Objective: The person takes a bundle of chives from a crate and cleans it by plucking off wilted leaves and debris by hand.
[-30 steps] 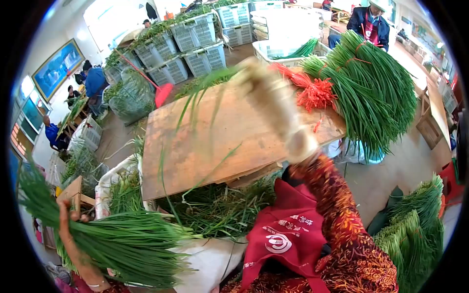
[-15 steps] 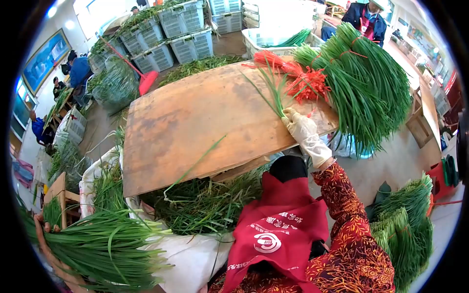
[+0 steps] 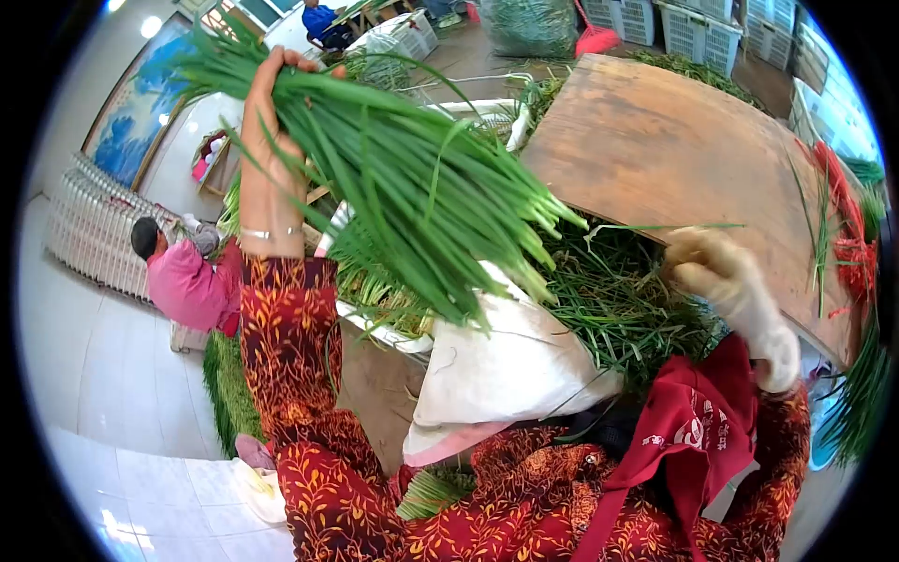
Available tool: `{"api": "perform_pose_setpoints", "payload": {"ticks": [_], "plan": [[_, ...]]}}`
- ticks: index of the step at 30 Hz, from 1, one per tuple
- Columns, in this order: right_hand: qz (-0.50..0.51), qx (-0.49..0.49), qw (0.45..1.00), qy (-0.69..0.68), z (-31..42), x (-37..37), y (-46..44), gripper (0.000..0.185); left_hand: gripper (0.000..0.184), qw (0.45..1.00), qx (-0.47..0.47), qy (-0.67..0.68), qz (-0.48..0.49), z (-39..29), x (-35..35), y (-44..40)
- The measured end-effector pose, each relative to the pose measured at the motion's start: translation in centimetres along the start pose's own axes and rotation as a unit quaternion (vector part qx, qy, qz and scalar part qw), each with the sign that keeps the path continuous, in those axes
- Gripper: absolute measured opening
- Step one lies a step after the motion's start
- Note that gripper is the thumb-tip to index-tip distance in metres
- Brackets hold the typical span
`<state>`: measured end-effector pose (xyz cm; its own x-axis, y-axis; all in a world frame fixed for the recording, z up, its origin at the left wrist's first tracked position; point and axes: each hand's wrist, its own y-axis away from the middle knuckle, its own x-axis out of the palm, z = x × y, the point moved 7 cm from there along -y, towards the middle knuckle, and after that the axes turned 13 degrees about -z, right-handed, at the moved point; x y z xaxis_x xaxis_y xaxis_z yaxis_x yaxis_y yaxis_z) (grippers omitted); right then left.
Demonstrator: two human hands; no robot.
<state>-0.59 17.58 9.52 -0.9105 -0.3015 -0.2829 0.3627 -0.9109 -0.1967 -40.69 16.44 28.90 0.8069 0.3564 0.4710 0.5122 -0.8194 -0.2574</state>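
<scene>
A thick bunch of long green garlic chives is in my bare left hand, raised at the upper left. My fingers wrap round its leafy part, and the pale cut ends point down to the right. My right hand, in a pale glove, is by the near edge of the wooden board. Motion blurs its fingers, so their grip is unclear. Loose chive leaves lie below that edge. A few chive stalks rest on the board beside the red ties.
A white sack hangs in front of me beside the loose leaves. Tied chives overhang the board's right end. Stacked crates stand behind. A person in pink sits at the left, another in blue farther back.
My view has turned left. My left hand has lifted the chive bunch. My right hand has left the few stalks on the board and come back to its near edge.
</scene>
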Motion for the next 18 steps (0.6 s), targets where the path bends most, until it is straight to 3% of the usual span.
{"api": "perform_pose_setpoints", "payload": {"ticks": [4, 7, 10, 12, 13, 14, 15, 18], "plan": [[0.186, -0.043, 0.981, 0.023, 4.6, 9.7, -0.5, 0.033, 0.02, 0.995, 0.059, -0.067, -0.045, -1.9, 0.8, -1.0], [0.234, -0.083, 0.954, 0.169, 6.0, 14.1, -1.1, 0.046, 0.016, 0.991, 0.101, -0.077, -0.038, -3.6, 1.8, -0.8], [0.193, -0.155, 0.919, 0.306, 5.8, 17.3, -2.2, 0.059, 0.019, 0.982, 0.138, -0.123, -0.034, -5.5, 1.5, -1.9], [0.146, -0.208, 0.933, 0.255, 5.2, 19.1, -2.6, 0.064, 0.02, 0.977, 0.121, -0.104, 0.142, -5.7, 5.0, 2.9], [0.102, -0.234, 0.942, 0.217, 5.0, 19.5, -2.9, 0.059, 0.019, 0.976, 0.117, -0.154, 0.096, -6.9, 4.1, 1.7], [0.058, -0.26, 0.947, 0.178, 4.8, 19.6, -3.2, 0.054, 0.017, 0.968, 0.185, -0.17, 0.029, -7.2, 3.1, 0.5], [0.082, -0.225, 0.96, 0.146, 3.7, 20.0, -3.6, 0.051, 0.016, 0.949, 0.247, -0.191, -0.044, -7.4, 2.2, -0.3], [0.167, -0.107, 0.979, 0.045, 1.2, 19.9, -4.1, 0.045, 0.015, 0.981, 0.183, -0.067, -0.018, -7.1, 1.5, -1.2]]}}
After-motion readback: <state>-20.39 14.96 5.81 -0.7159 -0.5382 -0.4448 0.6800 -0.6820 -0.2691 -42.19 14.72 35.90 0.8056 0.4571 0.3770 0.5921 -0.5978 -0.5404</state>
